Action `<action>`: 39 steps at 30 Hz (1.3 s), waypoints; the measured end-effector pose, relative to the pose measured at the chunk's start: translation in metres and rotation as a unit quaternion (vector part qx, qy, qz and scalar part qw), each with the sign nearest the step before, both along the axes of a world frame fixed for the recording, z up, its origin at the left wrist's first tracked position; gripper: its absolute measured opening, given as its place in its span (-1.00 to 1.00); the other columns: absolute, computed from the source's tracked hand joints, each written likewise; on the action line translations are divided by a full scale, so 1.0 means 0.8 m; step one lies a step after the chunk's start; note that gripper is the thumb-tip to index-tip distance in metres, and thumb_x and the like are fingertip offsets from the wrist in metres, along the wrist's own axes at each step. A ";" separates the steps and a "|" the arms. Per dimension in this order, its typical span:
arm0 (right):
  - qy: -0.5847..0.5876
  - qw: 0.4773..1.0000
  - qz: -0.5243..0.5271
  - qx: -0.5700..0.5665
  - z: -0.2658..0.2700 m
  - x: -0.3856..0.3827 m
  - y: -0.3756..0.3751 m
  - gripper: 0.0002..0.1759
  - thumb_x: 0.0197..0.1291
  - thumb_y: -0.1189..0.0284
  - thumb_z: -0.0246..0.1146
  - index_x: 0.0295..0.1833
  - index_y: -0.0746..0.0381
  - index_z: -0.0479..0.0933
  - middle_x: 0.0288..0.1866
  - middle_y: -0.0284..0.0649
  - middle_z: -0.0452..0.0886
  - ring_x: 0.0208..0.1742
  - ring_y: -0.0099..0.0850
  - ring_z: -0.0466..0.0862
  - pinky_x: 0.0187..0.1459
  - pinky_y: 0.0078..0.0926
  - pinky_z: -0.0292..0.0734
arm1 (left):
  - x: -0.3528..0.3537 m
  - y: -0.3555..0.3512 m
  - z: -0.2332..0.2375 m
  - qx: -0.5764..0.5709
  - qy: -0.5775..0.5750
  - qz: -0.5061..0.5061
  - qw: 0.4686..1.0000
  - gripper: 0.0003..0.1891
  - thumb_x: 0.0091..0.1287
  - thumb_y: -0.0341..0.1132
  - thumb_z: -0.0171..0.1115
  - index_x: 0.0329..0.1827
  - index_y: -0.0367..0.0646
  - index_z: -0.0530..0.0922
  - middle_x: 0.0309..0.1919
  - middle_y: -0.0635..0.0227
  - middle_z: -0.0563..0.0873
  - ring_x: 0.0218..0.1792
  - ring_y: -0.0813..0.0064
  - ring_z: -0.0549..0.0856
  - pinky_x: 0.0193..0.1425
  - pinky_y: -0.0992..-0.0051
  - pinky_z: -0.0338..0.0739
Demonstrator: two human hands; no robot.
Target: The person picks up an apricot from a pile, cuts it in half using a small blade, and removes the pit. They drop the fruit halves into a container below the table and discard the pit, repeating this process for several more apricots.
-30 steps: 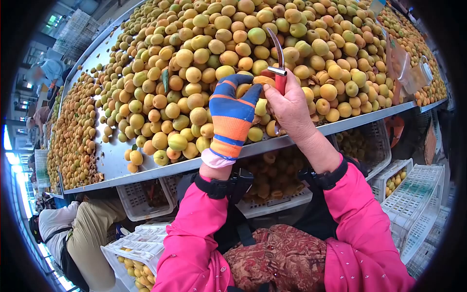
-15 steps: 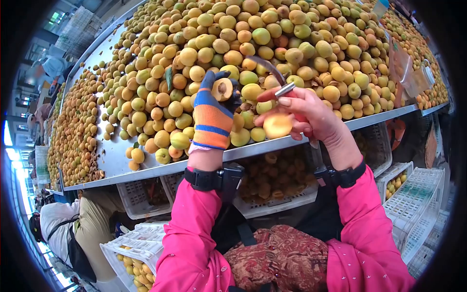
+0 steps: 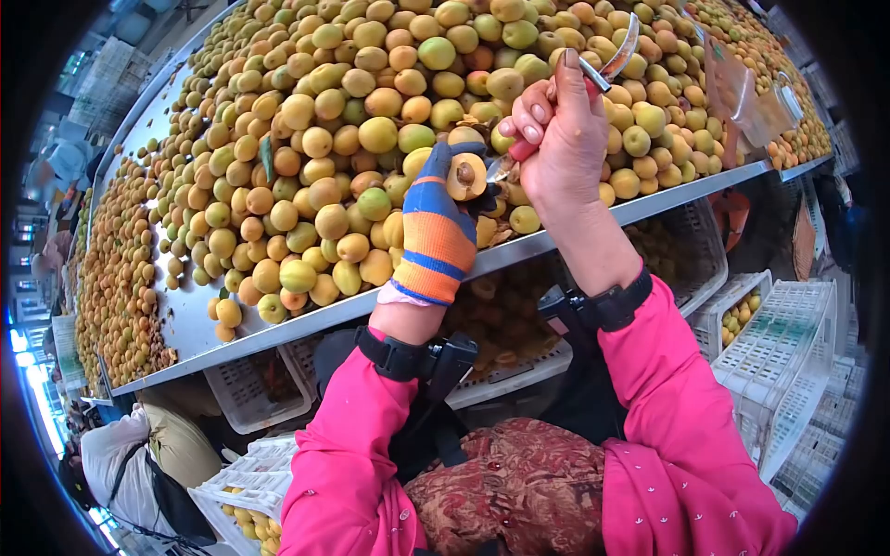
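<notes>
Pitting step, judged: gloved left hand pinches an apricot half, stone exposed; right hand clenches the knife, which must drop to the stone.

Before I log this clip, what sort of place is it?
Probably a fruit-processing shed: a long metal table heaped with apricots, white plastic crates below, the left hand holding a halved apricot, the right hand a curved knife.

A long sheet-metal table runs across the view, heaped with loose apricots. White slatted plastic crates stand beneath and beside it. A second heap of fruit lies along its left, with bright daylight at the far left edge.
</notes>
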State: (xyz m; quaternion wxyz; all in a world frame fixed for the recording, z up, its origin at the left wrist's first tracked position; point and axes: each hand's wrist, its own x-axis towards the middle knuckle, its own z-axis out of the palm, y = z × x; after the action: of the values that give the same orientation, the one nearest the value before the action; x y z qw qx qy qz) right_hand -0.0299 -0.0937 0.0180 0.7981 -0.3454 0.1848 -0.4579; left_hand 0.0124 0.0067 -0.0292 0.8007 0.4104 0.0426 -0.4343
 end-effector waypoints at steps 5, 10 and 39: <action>0.015 1.000 -0.002 -0.014 -0.003 0.000 -0.007 -0.54 0.25 0.09 0.17 -0.56 0.11 0.25 -0.73 -0.48 0.13 -0.76 -0.66 0.15 -0.72 -0.65 0.11 | -0.022 -0.019 -0.041 0.047 -0.270 0.063 0.960 -0.77 0.45 -0.26 -0.09 -0.14 -0.20 0.51 -0.35 0.41 0.59 -0.34 0.63 0.58 -0.27 0.58 0.52; 0.017 0.999 0.012 -0.045 -0.008 0.003 0.002 -0.54 0.26 0.12 0.17 -0.57 0.11 0.22 -0.74 -0.47 0.12 -0.78 -0.66 0.14 -0.77 -0.68 -0.02 | -0.021 -0.006 -0.018 0.261 -0.623 -0.009 0.738 -0.92 0.27 -0.45 -0.01 -0.26 -0.24 0.44 -0.41 0.22 0.52 -0.41 0.28 0.53 -0.38 0.37 0.41; 0.287 0.821 0.132 -0.475 -0.034 0.003 0.034 -0.74 -0.04 0.31 0.32 -0.24 0.18 0.51 -0.43 -0.13 0.59 -0.35 -0.13 0.61 -0.32 -0.28 0.51 | 0.051 0.008 -0.021 0.054 -0.200 0.100 0.973 -0.78 0.33 -0.29 -0.05 -0.16 -0.19 0.53 -0.37 0.34 0.57 -0.33 0.51 0.55 -0.22 0.54 0.49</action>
State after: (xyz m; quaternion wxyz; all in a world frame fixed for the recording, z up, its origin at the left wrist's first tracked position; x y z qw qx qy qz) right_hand -0.0275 -0.0666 -0.0096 0.4988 -0.8187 0.1174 -0.2592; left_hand 0.0529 0.0130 -0.0458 0.8092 0.5250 -0.0545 -0.2580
